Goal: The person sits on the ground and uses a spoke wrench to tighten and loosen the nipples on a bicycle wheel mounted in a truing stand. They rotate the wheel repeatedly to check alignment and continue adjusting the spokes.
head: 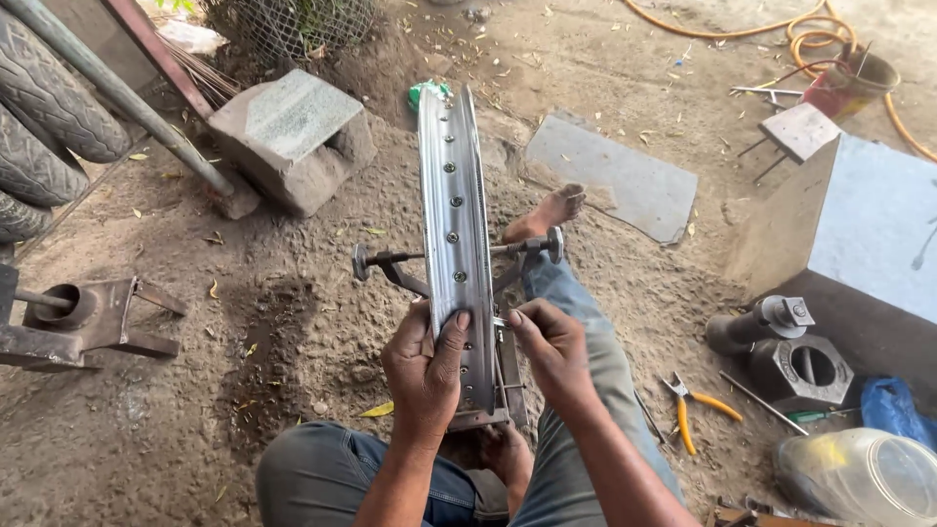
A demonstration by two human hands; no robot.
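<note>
Both hands, left [425,376] and right [551,346], grip the wheel rim [454,234]; clear jar [859,476] nearby.

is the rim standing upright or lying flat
Upright: the rim stands on edge in the stand, its narrow drilled face toward the camera, steadied by the left hand.

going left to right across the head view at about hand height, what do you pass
metal bracket with a tube → left hand on the wheel rim → right hand → yellow-handled pliers → hexagonal metal block → blue bag
</note>
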